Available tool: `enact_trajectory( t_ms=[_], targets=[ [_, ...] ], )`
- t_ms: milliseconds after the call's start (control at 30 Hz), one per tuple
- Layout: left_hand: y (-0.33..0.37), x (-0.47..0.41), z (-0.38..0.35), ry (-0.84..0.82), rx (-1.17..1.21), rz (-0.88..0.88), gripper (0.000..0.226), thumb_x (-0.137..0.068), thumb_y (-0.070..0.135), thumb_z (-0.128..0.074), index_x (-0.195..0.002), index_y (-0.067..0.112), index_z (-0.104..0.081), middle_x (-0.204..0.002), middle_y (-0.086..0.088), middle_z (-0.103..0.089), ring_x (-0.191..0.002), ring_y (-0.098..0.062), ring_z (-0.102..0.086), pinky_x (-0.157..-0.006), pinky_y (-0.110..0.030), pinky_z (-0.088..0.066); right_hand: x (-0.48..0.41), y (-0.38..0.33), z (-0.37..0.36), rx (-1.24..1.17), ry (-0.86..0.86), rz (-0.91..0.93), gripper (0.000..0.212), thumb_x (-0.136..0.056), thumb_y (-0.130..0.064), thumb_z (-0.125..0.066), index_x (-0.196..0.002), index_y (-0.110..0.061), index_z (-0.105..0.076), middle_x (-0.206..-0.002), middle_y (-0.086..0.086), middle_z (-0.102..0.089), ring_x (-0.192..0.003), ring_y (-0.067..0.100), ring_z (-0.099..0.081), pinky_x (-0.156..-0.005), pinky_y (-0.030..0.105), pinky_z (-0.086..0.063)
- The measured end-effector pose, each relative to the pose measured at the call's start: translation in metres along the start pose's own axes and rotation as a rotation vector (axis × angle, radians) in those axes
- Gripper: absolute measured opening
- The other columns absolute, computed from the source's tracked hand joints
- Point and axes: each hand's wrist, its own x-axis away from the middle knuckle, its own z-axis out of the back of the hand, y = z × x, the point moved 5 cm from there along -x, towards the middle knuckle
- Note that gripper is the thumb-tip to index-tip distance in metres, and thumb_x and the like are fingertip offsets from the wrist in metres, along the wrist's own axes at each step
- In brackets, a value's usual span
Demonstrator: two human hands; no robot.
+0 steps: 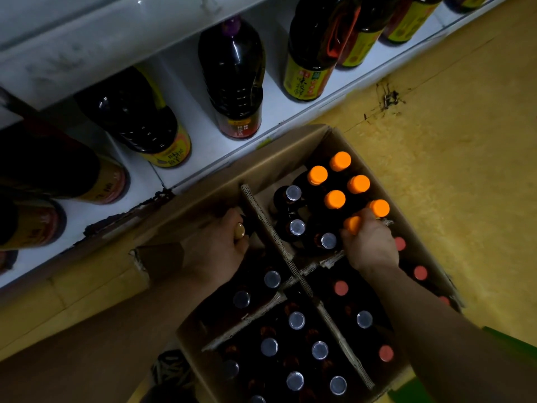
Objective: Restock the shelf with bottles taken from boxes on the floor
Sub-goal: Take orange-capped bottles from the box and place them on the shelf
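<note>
An open cardboard box (293, 154) on the floor holds several dark bottles, split by cardboard dividers (263, 216). My left hand (215, 251) reaches into the left compartment and is closed around a bottle with a tan cap (240, 230). My right hand (370, 245) grips the neck of an orange-capped bottle (352, 224) at the box's far right compartment, among several other orange-capped bottles (334, 199). Silver-capped bottles (296, 319) and pink-capped bottles (340, 287) fill the nearer compartments. The white bottom shelf (191, 112) lies just beyond the box.
Large dark sauce bottles (232, 77) with yellow and red labels stand spaced along the shelf, with gaps between them. An upper shelf edge (87, 39) overhangs. Yellow floor (450, 126) stretches to the right. A box flap (157, 260) sticks out on the left.
</note>
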Motion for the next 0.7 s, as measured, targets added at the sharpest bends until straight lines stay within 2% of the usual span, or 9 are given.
enact_trajectory(
  t_ms=[200,267,500,700],
  targets=[
    [0.008,0.003,0.006,-0.006,-0.008,0.002,0.028,-0.096,0.034,-0.065,-0.119,0.027,-0.050,-0.091,0.005,-0.062,-0.093,-0.025,-0.067,-0.072,-0.034,-0.050,0.007,0.000,0.009,-0.047,0.007,0.031,0.043,-0.097,-0.032,-0.064,-0.131,-0.011,-0.046,-0.113,0.019,-0.063,-0.101,0.041,-0.061,-0.070,0.039,-0.043],
    [0.010,0.006,0.008,-0.012,0.005,0.005,0.028,-0.096,0.034,-0.064,-0.119,0.026,-0.050,-0.089,0.008,-0.058,-0.093,-0.024,-0.066,-0.072,-0.034,-0.049,0.012,0.000,0.016,-0.048,0.014,0.036,0.043,-0.097,-0.032,-0.065,-0.131,-0.011,-0.047,-0.114,0.018,-0.063,-0.104,0.041,-0.061,-0.071,0.038,-0.041],
    [0.023,0.012,0.022,-0.028,0.024,0.000,0.022,-0.094,0.037,-0.065,-0.104,0.029,-0.047,-0.085,0.009,-0.055,-0.088,-0.023,-0.064,-0.076,-0.044,-0.057,0.027,-0.005,0.043,-0.101,0.065,0.079,0.041,-0.093,-0.033,-0.070,-0.123,-0.012,-0.053,-0.110,0.016,-0.066,-0.098,0.038,-0.063,-0.073,0.039,-0.046],
    [0.039,0.024,0.038,-0.008,0.058,-0.027,0.021,-0.094,0.036,-0.065,-0.104,0.031,-0.047,-0.087,0.011,-0.055,-0.087,-0.023,-0.064,-0.072,-0.039,-0.054,0.046,-0.009,0.071,-0.137,0.089,0.087,0.037,-0.093,-0.030,-0.070,-0.123,-0.015,-0.053,-0.103,0.013,-0.067,-0.091,0.037,-0.065,-0.072,0.044,-0.052]
  ],
)
